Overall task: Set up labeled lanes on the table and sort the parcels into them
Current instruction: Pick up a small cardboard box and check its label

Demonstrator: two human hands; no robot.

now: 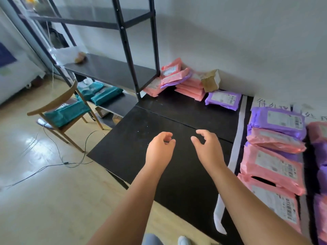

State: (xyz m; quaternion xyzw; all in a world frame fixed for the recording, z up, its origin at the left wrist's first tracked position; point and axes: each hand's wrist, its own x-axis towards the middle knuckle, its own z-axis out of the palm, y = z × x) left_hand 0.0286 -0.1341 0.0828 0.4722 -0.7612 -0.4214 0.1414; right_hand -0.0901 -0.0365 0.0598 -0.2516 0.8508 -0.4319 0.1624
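Note:
Both hands hover over the bare left part of the black table (134, 138). My left hand (160, 149) and my right hand (208, 147) have loosely curled fingers and hold nothing. A white tape strip (238, 138) runs down the table as a lane divider. Right of it lies a row of pink and purple parcels (276, 156), with a second row (321, 156) at the frame's edge. Handwritten paper labels (272, 103) sit at the head of those lanes. A heap of pink parcels (185, 82), a cardboard box (211, 80) and a purple parcel (223, 99) lie at the far edge.
A black metal shelf unit (123, 50) stands at the table's far left corner, with teal parcels (104, 93) on its low shelf. A wooden chair (60, 110) holding teal parcels stands on the floor to the left. Cables (70, 156) trail across the floor.

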